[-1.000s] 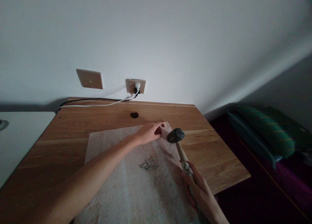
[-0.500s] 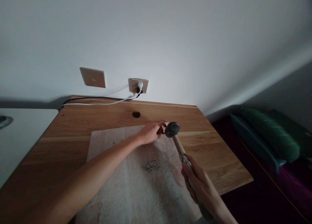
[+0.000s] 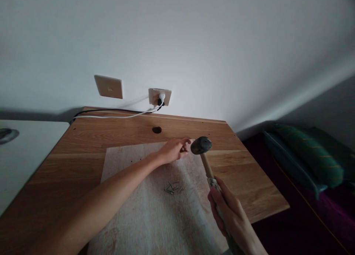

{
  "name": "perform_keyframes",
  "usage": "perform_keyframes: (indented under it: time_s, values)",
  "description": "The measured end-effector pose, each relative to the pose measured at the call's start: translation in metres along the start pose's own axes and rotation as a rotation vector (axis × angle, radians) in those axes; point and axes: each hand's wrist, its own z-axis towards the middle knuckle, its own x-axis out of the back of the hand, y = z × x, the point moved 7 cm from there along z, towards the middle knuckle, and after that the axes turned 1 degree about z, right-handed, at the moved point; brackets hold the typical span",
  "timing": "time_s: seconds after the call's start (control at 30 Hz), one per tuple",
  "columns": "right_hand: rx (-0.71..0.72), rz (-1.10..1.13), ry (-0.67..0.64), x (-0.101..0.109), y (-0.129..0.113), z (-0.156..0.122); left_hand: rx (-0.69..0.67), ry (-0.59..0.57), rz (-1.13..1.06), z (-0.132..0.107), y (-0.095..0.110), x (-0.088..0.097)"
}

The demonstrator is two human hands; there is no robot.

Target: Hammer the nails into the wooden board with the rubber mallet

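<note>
- Wooden desk (image 3: 116, 136) against a white wall; cable hole (image 3: 156, 129) near its back edge.
- Pale board (image 3: 144, 210) lies flat on the desk, covers most of the near middle.
- White table (image 3: 24, 151) just beside the desk on the left.
- Left arm stretches forward across the board, palm down; left hand (image 3: 175, 150) sits at the board's far right corner, fingertips pinched together on something too small to tell.
- Right hand (image 3: 230, 214) at lower right, fist clamped round the lower end of the hammer (image 3: 206, 166) handle, handle angled up and forward.
- Hammer head (image 3: 201, 145) dark, raised just beside the left fingertips, touching or not cannot tell.
- Hands well apart, joined only by hammer reach.
- Loose nails (image 3: 172, 187) in a small pile on the board, between both hands, untouched.
- Wall socket (image 3: 159, 97) with white plug, cables running left along the desk's back edge; blank wall plate (image 3: 108, 87) beside it.
- Green cushion (image 3: 305, 151) at far right, off the desk.
</note>
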Motion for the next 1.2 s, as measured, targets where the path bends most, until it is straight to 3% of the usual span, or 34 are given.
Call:
perform_keyframes:
  time_s: [0.43,0.87,1.2]
  values:
    - [0.027,-0.084,-0.081,-0.004,0.003,0.004,0.029,-0.001,-0.011,0.000,-0.002,-0.001]
    - [0.039,-0.069,-0.042,-0.009,0.005,0.004,0.023,0.011,0.008,0.000,0.002,0.003]
    - [0.000,-0.014,0.014,-0.001,0.031,0.000,0.047,0.008,0.035,0.001,0.002,0.004]
